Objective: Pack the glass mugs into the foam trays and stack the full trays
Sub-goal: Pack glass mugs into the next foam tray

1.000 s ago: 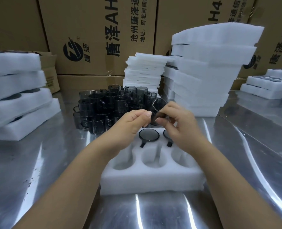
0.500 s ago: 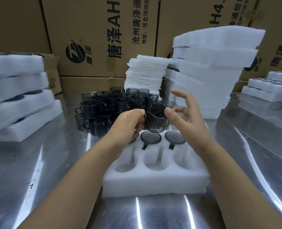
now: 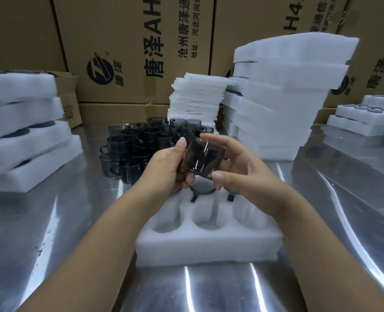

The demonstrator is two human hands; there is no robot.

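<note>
1. Observed mug [image 3: 203, 159] held in the air. Left grip [image 3: 166, 170]: thumb up against the left side, fingers curled beneath. Right grip [image 3: 247, 174]: fingers over the top edge, thumb under the lower edge. Both closed on the glass, neither spread wide.
2. Noted long axis tilted well off upright. Cannot tell mouth from base, nor which side carries the handle.
3. Located mug directly between the 2 grips, just above the back row of the tray [image 3: 209, 248] resting on the tabletop [image 3: 74, 221].
4. Counted 2 seated mugs [image 3: 203, 189] in the back row, middle and right. Back-left pocket hidden behind left grip. 3 front pockets [image 3: 206, 219] bare.
5. Judged deciding relation: open pockets lying below the mug and nearer the body. Likely calls for righting the axis to vertical, then lowering straight down. Both grips equally near, so either could carry it.
6. Logged loose mugs [image 3: 137, 143] clustered behind the tray, with foam stacks [image 3: 276, 97] beyond to the right.
</note>
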